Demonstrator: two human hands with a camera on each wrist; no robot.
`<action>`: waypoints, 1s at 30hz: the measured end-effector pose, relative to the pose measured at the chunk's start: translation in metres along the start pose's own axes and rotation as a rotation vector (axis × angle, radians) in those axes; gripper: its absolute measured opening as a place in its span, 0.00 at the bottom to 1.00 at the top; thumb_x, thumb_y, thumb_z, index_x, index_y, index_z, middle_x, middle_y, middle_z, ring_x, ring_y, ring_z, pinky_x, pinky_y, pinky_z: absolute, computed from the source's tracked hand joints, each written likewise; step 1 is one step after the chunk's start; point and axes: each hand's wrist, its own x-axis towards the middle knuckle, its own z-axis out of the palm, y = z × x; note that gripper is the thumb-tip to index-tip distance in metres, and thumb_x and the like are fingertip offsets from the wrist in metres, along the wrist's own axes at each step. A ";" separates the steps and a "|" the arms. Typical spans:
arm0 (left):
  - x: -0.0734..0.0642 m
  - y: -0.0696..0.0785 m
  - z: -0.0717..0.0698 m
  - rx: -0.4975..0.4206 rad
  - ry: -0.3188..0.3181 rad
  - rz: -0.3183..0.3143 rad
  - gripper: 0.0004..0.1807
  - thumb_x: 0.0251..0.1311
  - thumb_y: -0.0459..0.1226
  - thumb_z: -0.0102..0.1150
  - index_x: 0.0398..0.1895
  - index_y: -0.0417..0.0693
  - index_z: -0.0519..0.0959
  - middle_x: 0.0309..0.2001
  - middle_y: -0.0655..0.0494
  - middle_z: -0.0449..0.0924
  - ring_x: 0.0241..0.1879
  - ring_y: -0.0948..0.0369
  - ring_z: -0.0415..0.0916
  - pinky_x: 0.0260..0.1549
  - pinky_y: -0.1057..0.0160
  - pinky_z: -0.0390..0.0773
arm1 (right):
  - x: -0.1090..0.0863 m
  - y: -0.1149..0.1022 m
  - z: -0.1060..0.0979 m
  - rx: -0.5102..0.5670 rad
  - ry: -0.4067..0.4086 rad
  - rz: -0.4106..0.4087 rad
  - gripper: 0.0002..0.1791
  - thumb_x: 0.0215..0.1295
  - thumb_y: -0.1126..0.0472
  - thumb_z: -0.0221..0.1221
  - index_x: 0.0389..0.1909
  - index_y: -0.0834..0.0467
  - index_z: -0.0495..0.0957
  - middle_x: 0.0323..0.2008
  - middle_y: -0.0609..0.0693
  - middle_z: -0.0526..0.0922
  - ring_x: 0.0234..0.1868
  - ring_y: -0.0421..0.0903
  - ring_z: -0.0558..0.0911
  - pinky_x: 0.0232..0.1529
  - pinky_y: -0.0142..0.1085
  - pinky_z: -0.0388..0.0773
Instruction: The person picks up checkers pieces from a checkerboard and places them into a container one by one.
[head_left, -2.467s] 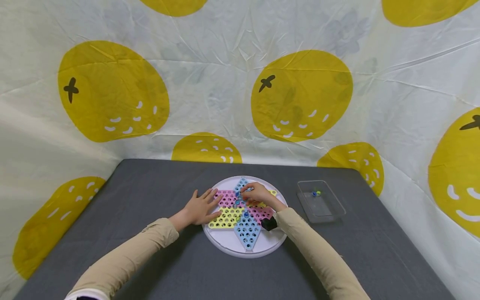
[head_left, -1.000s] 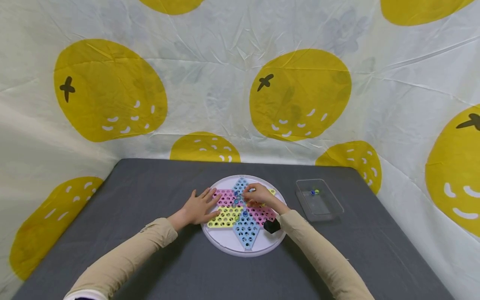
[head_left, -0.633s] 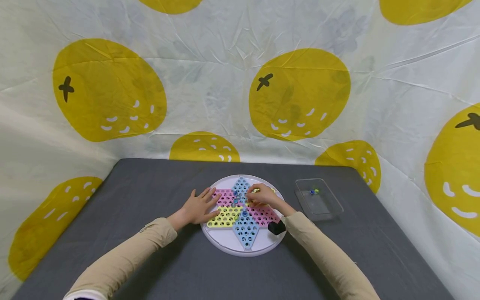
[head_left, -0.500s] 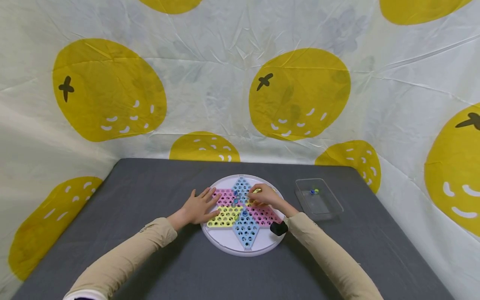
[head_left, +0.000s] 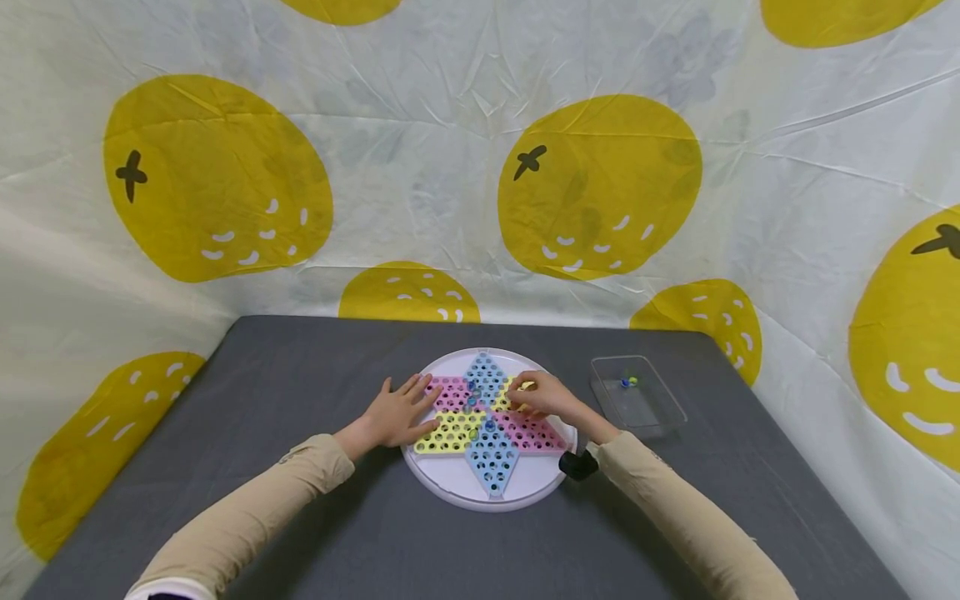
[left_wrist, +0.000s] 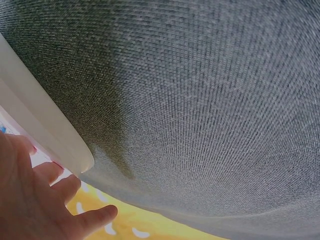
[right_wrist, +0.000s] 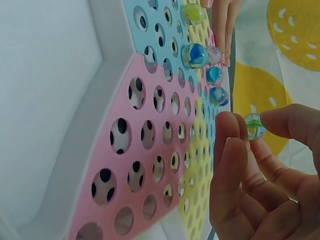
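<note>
- Right hand (head_left: 546, 393): thumb and fingers brought together, pinching one clear marble (right_wrist: 254, 126) with a green swirl; only a marble's breadth of gap between the tips.
- Marble sits right at the fingertips, well out from the palm, both sides touched; in the right wrist view it appears raised off the board (head_left: 446, 477).
- In the head view this grip is over the far right yellow corner (head_left: 504, 395) of the star.
- Nearest neighbour in the right wrist view: a blue marble (right_wrist: 218, 95) on the board, just beside the fingers, not in the grip.
- Left hand (head_left: 393, 417): fingers spread and nearly straight, laid across the board's left edge, grasping nothing.
- More marbles about the star's middle, mostly blue; a yellow-green marble (head_left: 473, 435) on the near side.
- Clear tub (head_left: 647, 410) right of the board, two marbles inside, one blue, one green.
- Grey table (head_left: 337, 533) under all.
</note>
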 end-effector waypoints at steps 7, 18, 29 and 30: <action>0.002 -0.001 0.003 0.007 -0.005 -0.009 0.35 0.63 0.58 0.35 0.69 0.52 0.52 0.70 0.46 0.49 0.69 0.47 0.47 0.57 0.33 0.51 | -0.011 0.003 -0.012 0.018 -0.033 -0.065 0.14 0.63 0.57 0.53 0.42 0.64 0.74 0.35 0.64 0.82 0.29 0.52 0.84 0.30 0.45 0.79; 0.003 0.000 0.004 0.011 -0.015 -0.020 0.35 0.63 0.59 0.34 0.69 0.53 0.52 0.70 0.47 0.48 0.69 0.48 0.47 0.57 0.34 0.51 | -0.031 0.008 -0.030 0.024 -0.009 -0.071 0.13 0.63 0.57 0.54 0.40 0.63 0.74 0.35 0.64 0.82 0.30 0.57 0.83 0.30 0.49 0.78; 0.003 0.000 0.004 0.025 -0.019 -0.022 0.35 0.63 0.59 0.33 0.69 0.54 0.51 0.70 0.48 0.48 0.69 0.48 0.47 0.57 0.34 0.51 | -0.054 0.019 -0.048 0.037 0.018 -0.034 0.17 0.63 0.54 0.54 0.43 0.64 0.73 0.35 0.63 0.82 0.30 0.52 0.82 0.32 0.47 0.78; 0.003 0.000 0.004 0.027 -0.019 -0.022 0.35 0.63 0.59 0.33 0.69 0.54 0.51 0.70 0.48 0.48 0.69 0.48 0.47 0.57 0.35 0.51 | -0.056 0.020 -0.050 0.031 0.021 -0.032 0.17 0.63 0.54 0.54 0.44 0.64 0.73 0.36 0.64 0.81 0.30 0.52 0.82 0.32 0.46 0.79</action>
